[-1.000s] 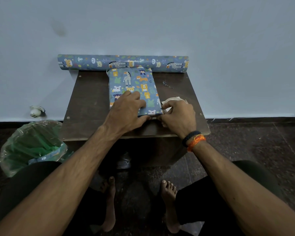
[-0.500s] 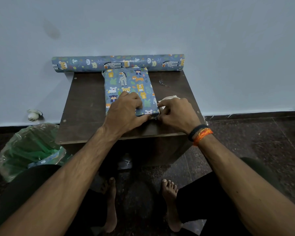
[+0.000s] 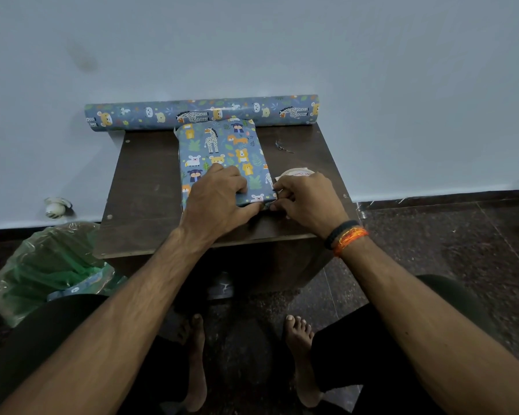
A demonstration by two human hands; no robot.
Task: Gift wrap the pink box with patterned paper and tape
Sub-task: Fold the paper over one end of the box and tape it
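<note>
A pale blue wall rises behind a small dark wooden table (image 3: 150, 181) on a dark speckled floor, with a green-lined bin (image 3: 45, 271) by its near left corner. Along the table's far edge lies our roll of animal-print paper (image 3: 201, 112). The pink box (image 3: 222, 157) sits mid-table, reaching toward the near edge, already covered in that paper; no pink shows.

Our left hand (image 3: 219, 202) presses down on the box's near end, fingers loosely bent, thumb at the near right corner. Our right hand (image 3: 306, 202) meets it there, fingertips pinching at that corner, on a paper flap or a strip of tape; we cannot tell which. Just beyond the right hand sits the tape roll (image 3: 297, 173).

The risk, we judge, is the corner fold springing open if the left hand lifts early, or the tape going on creased and stuck crooked.
</note>
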